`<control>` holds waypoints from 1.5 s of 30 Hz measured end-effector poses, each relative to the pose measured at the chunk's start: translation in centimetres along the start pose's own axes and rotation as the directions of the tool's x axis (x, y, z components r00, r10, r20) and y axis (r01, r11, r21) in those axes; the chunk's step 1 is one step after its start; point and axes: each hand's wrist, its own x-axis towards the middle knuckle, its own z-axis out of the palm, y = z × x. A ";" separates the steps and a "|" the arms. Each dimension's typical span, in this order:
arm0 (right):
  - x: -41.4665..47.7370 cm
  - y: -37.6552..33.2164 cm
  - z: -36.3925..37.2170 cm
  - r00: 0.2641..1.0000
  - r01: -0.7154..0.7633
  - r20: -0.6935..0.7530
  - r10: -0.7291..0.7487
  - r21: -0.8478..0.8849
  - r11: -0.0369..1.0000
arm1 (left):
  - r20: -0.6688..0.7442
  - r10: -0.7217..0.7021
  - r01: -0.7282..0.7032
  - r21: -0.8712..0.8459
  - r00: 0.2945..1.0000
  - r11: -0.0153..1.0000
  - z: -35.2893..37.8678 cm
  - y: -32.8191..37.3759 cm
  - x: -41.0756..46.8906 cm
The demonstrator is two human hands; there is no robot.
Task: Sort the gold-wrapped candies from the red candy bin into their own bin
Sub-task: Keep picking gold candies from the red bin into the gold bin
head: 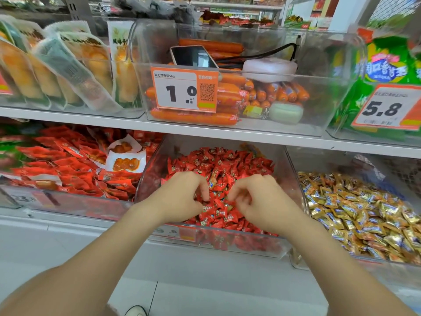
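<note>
The gold candies (355, 213) are pretty much all heaped in the clear bin (296, 262) at the right end of the lower shelf (57, 224). It sits right beside the red candy bin (149, 179) in the middle.

Both hands are down in the red candies (218, 165) near that bin's front edge. The left hand (182, 197) and right hand (259, 199) are close together, fingers curled, tips buried in the wrappers. It's hard to tell if either one is actually pinching anything.

One wrapper (213, 182) with a gold-and-blue look pokes up between the hands, right by the left forefinger.

The print on the red wrappers is too small to read. In the sausage bin above, an orange tag (184, 88) reads "1.0" and "58g", and a phone (193, 57) lies on the sausages (193, 118). Further right, another tag (387, 108) says "5.8".
</note>
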 end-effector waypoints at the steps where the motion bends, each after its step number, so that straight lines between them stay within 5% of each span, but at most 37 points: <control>1: 0.2 -0.5 0.2 0.995 0.037 0.091 -0.043 0.063 0.997 | 0.035 -0.049 0.050 -0.018 0.998 0.999 0.2 0.1 0.0; 3: 0.7 -0.7 1.4 0.972 0.065 0.224 -0.078 0.065 0.996 | 0.171 -0.174 0.165 0.066 0.970 0.984 0.6 0.3 0.3; 6: 1.6 0.1 3.0 0.976 0.072 0.211 -0.048 -0.109 0.991 | 0.379 -0.338 0.298 0.161 0.861 0.941 0.2 0.6 1.0; 12: 3.1 -0.7 3.5 0.911 0.043 0.409 0.054 -0.226 0.973 | 0.438 -0.347 0.312 0.154 0.829 0.938 0.2 2.5 1.8; 16: 3.9 -0.8 4.0 0.904 0.013 0.419 0.081 -0.215 0.976 | 0.396 -0.371 0.413 -0.022 0.840 0.911 1.5 2.7 2.1; 21: 2.7 0.4 3.2 0.902 -0.166 0.418 0.112 0.094 0.982 | 0.399 -0.334 0.477 -0.346 0.854 0.808 2.0 1.6 1.8; 25: 1.7 0.7 1.6 0.959 -0.227 0.260 0.114 0.463 0.857 | 0.272 -0.257 0.372 -0.597 0.927 0.710 1.9 1.2 2.0; 28: 1.4 1.3 0.3 0.985 -0.171 0.120 0.125 0.582 0.795 | 0.124 -0.137 0.184 -0.589 0.983 0.787 1.6 0.4 2.7; 31: 0.4 1.8 -0.4 0.994 -0.102 -0.008 0.112 0.350 0.931 | 0.011 0.059 -0.056 -0.188 0.998 0.981 1.8 0.0 2.4; 35: -0.8 2.5 -0.3 0.999 -0.027 0.035 0.029 -0.074 0.997 | 0.031 0.031 -0.036 0.203 0.999 0.979 1.8 -0.6 1.4; 39: -1.3 2.5 -0.4 0.991 -0.051 0.110 0.075 -0.205 0.977 | 0.016 0.002 -0.006 0.279 1.000 0.960 0.6 -0.3 0.7; 41: -1.3 2.3 -0.5 0.997 -0.057 0.040 0.069 -0.240 0.969 | -0.034 0.053 -0.047 0.170 0.998 0.984 0.2 -0.1 0.7; 45: -0.4 1.5 0.2 0.994 0.038 -0.101 -0.036 0.021 0.999 | 0.032 0.204 -0.203 -0.007 0.979 0.979 1.2 0.7 1.2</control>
